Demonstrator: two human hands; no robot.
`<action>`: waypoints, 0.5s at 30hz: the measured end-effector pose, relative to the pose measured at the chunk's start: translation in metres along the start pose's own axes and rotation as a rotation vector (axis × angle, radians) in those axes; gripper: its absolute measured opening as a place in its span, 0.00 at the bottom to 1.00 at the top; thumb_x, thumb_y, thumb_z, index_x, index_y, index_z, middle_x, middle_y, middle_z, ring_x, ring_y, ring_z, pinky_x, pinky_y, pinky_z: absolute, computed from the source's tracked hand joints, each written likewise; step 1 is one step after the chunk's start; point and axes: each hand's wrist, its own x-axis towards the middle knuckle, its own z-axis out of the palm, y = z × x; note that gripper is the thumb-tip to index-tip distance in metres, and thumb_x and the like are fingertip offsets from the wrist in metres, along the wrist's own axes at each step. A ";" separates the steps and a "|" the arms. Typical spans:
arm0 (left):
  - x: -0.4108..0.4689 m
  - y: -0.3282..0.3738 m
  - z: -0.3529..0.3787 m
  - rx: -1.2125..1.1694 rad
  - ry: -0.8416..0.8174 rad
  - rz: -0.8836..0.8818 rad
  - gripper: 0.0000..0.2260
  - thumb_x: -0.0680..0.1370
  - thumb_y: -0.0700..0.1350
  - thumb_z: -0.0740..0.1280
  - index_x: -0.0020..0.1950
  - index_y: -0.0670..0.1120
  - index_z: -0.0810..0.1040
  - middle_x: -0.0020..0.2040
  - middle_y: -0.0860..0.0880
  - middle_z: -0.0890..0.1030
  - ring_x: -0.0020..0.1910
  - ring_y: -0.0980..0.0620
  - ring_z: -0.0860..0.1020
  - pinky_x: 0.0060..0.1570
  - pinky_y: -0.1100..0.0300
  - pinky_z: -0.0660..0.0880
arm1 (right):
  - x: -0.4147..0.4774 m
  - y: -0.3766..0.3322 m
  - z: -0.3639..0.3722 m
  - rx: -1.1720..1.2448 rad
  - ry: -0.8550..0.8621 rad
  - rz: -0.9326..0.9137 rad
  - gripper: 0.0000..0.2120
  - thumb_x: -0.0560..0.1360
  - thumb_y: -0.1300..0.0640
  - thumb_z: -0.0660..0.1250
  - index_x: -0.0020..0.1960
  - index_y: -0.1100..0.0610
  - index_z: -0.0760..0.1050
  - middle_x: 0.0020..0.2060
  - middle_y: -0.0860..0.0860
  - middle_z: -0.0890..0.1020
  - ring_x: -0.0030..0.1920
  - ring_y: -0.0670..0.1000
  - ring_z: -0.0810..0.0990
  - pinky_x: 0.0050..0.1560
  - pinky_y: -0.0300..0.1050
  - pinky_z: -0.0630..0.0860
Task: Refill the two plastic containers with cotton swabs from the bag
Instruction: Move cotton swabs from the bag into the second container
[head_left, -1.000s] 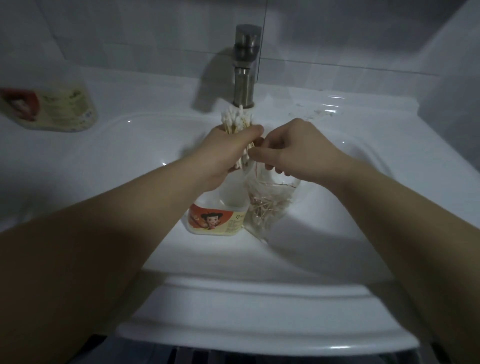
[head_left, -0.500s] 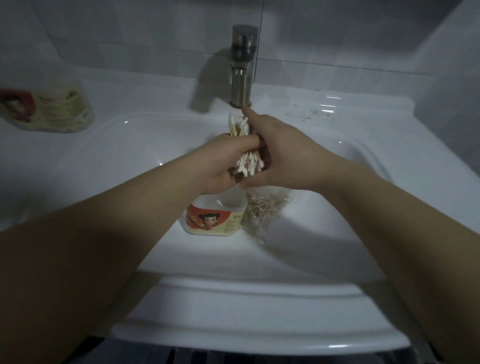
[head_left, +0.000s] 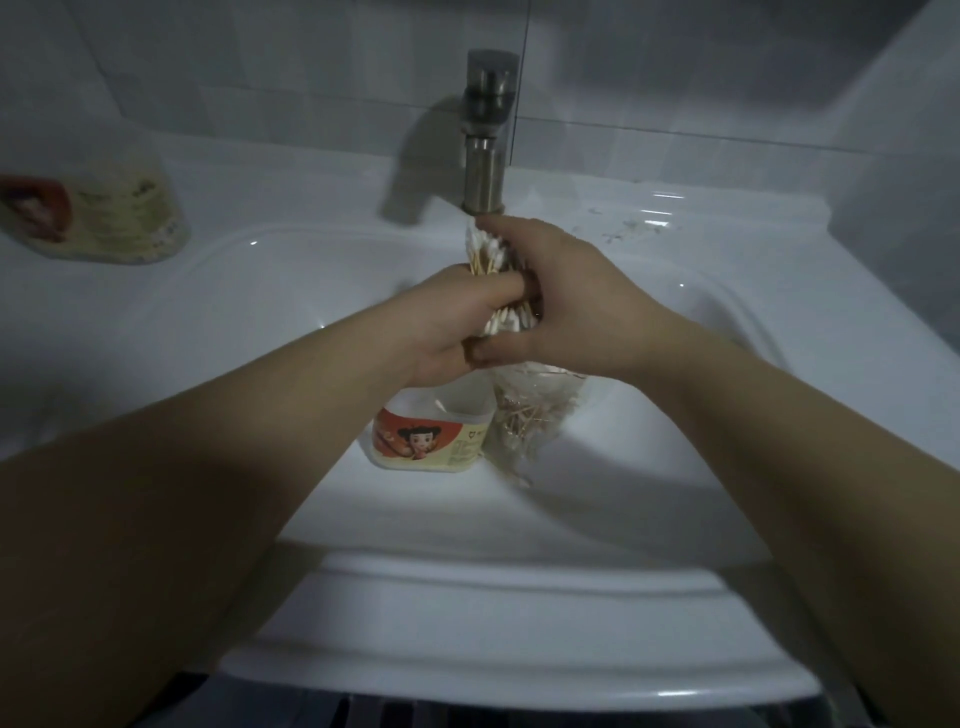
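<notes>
Setting: a white washbasin (head_left: 519, 597) is seen below a tiled wall, with a steel tap (head_left: 485, 156) at its far edge.
Labels: a cartoon figure on a red-orange band is carried by the near container (head_left: 431, 441); its print cannot be read.
Surroundings: a blurred, red-labelled far container (head_left: 104, 213) is set far left.
Bag: the clear bag (head_left: 530, 421) is seen just right of the near container.
Swabs: the swab bundle (head_left: 485, 249) is clasped by the left hand (head_left: 457, 322) and right hand (head_left: 561, 296) together, its long axis near-to-far.

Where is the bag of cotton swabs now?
Head view: the bag is in the sink, below the right hand, just right of the labelled container.
</notes>
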 end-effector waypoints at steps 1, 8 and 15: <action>0.000 0.000 0.001 0.008 -0.003 0.001 0.07 0.82 0.37 0.64 0.55 0.42 0.81 0.45 0.45 0.86 0.45 0.49 0.86 0.40 0.58 0.82 | 0.000 0.001 0.000 0.029 -0.011 -0.009 0.57 0.62 0.44 0.84 0.82 0.52 0.56 0.71 0.51 0.71 0.69 0.46 0.70 0.63 0.28 0.64; -0.001 -0.002 0.001 0.038 -0.034 -0.032 0.08 0.82 0.37 0.62 0.52 0.43 0.80 0.42 0.44 0.85 0.43 0.50 0.84 0.43 0.56 0.80 | 0.001 -0.002 0.002 -0.027 0.004 -0.024 0.51 0.60 0.46 0.84 0.77 0.57 0.66 0.62 0.47 0.74 0.61 0.45 0.73 0.55 0.22 0.62; -0.003 -0.001 0.001 -0.029 -0.016 -0.097 0.09 0.81 0.32 0.59 0.51 0.39 0.79 0.39 0.44 0.85 0.39 0.51 0.85 0.40 0.59 0.82 | -0.002 -0.007 0.002 -0.016 -0.159 -0.009 0.65 0.60 0.48 0.85 0.83 0.50 0.46 0.71 0.51 0.68 0.67 0.47 0.70 0.63 0.33 0.65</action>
